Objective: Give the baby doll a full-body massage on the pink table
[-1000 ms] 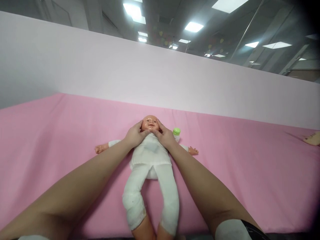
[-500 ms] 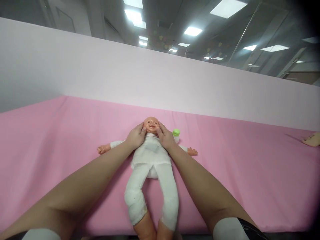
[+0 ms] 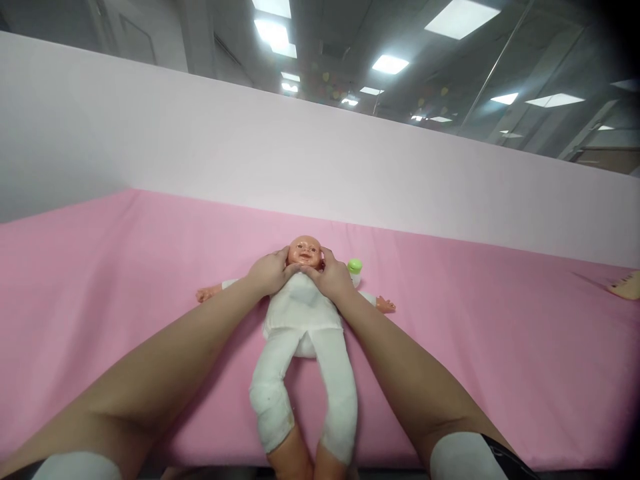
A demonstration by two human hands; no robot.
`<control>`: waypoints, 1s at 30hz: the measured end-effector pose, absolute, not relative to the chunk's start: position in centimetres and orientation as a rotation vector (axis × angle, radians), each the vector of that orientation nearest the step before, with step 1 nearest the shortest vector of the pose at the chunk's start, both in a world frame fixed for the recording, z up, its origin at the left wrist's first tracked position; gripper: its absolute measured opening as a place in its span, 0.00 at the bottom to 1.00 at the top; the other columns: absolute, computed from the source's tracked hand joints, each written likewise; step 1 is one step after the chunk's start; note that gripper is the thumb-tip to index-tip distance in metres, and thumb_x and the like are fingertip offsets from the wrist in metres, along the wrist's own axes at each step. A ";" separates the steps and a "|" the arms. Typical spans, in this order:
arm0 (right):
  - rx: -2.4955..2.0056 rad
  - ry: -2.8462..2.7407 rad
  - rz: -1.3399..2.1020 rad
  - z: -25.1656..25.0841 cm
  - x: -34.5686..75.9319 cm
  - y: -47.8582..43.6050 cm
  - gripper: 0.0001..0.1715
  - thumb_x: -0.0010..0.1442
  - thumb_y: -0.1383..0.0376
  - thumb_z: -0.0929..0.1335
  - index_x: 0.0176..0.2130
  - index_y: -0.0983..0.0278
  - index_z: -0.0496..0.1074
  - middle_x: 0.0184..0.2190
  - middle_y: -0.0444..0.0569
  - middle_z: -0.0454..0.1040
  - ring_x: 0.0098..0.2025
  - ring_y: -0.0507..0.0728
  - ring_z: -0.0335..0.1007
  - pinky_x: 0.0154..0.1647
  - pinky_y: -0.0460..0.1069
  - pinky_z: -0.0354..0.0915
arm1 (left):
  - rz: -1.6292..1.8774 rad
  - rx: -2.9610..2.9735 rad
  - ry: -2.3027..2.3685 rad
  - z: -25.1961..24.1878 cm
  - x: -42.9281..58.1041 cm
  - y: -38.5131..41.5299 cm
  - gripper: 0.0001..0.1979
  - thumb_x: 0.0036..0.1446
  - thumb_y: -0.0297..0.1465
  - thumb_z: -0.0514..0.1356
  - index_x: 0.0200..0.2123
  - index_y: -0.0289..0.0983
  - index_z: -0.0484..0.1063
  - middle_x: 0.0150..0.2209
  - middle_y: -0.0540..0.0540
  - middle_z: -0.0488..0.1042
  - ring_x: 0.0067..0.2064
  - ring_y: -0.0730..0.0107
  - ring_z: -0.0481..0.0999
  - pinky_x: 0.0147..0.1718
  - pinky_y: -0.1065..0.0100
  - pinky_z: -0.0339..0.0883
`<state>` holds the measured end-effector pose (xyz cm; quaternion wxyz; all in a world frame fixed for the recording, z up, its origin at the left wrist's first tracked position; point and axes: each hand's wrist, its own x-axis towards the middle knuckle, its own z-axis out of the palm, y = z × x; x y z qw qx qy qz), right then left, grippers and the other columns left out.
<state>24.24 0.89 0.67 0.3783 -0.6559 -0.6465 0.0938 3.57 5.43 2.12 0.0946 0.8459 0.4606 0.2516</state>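
Baby doll (image 3: 304,320) is lying face-up on creased pink sheet (image 3: 465,327), soft white cloth (image 3: 300,293) covering its torso. Left hand (image 3: 271,272) and right hand (image 3: 333,275) are grasping its glossy, rounded head (image 3: 305,251), thumbs near the chin. Seemingly cradling it; next move probably calling for even pressure. Green-capped bottle (image 3: 355,267) is sitting beside right hand; smooth pale wall (image 3: 350,170) is rising behind.

The person wears a top with short sleeves that end around the elbow. The left sleeve (image 3: 75,468) and the right sleeve (image 3: 465,457) are white, each with a curved hem and black along the outer side, at the near edge of view. Below them the left forearm (image 3: 165,363), right forearm (image 3: 400,360), left hand (image 3: 270,272) and right hand (image 3: 333,275) are bare.
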 end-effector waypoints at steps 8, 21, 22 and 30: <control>-1.539 -1.599 0.348 -0.2 25.1 1.4 0.39 0.68 0.44 0.67 0.70 0.54 0.64 0.57 0.49 0.79 0.56 0.59 0.78 0.62 0.54 0.71 | 0.826 2.407 1.336 1.6 3.3 6.5 0.26 0.72 0.49 0.45 0.58 0.42 0.73 0.55 0.41 0.80 0.55 0.50 0.79 0.52 0.58 0.69; -1.592 -1.577 0.282 -0.1 24.6 1.0 0.46 0.59 0.38 0.71 0.68 0.54 0.66 0.56 0.50 0.78 0.54 0.62 0.78 0.58 0.57 0.73 | 0.865 2.281 1.360 1.6 3.7 5.5 0.30 0.61 0.60 0.57 0.51 0.43 0.76 0.46 0.44 0.83 0.45 0.53 0.81 0.39 0.62 0.69; -1.601 -1.567 0.281 -0.1 24.5 1.0 0.47 0.58 0.37 0.72 0.67 0.54 0.67 0.56 0.50 0.79 0.53 0.62 0.78 0.57 0.57 0.73 | 0.866 2.274 1.373 1.6 3.7 5.5 0.30 0.60 0.60 0.58 0.51 0.43 0.76 0.46 0.44 0.83 0.45 0.54 0.81 0.39 0.62 0.69; -1.627 -1.574 0.232 0.1 24.3 1.0 0.48 0.56 0.37 0.73 0.66 0.55 0.68 0.52 0.52 0.80 0.52 0.62 0.79 0.54 0.56 0.73 | 0.853 2.319 1.409 1.3 3.8 5.7 0.28 0.64 0.58 0.55 0.52 0.43 0.76 0.44 0.43 0.83 0.44 0.53 0.81 0.37 0.62 0.68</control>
